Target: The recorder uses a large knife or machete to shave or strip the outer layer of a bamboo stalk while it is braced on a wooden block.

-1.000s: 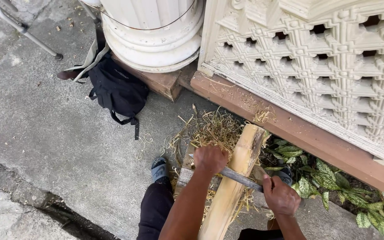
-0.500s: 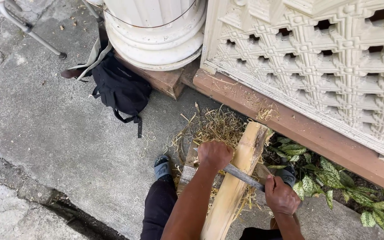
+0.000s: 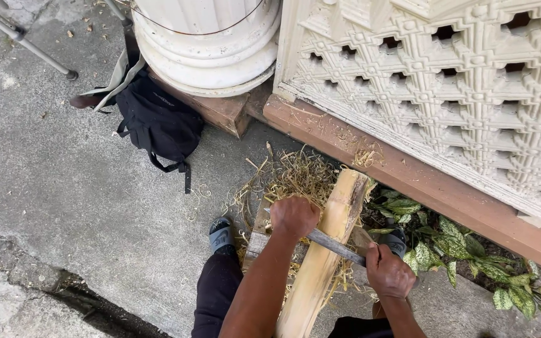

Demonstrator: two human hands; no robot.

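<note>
Two fists share one tool: our left hand (image 3: 293,216) and right hand (image 3: 388,273) each have fingers clamped on an end of the drawknife (image 3: 335,246), laid crosswise over the pale stripped log (image 3: 324,263) leaning away toward the shavings (image 3: 295,178), so both arms can bear evenly.

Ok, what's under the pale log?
Under the log lie straw-like shavings and a wooden board. Both hands press a blade across it; the ground beneath is hidden.

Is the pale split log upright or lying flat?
Neither: the pale log leans tilted, its top end near the brown ledge, while both hands, left hand and right hand, grip a blade across it.
</note>
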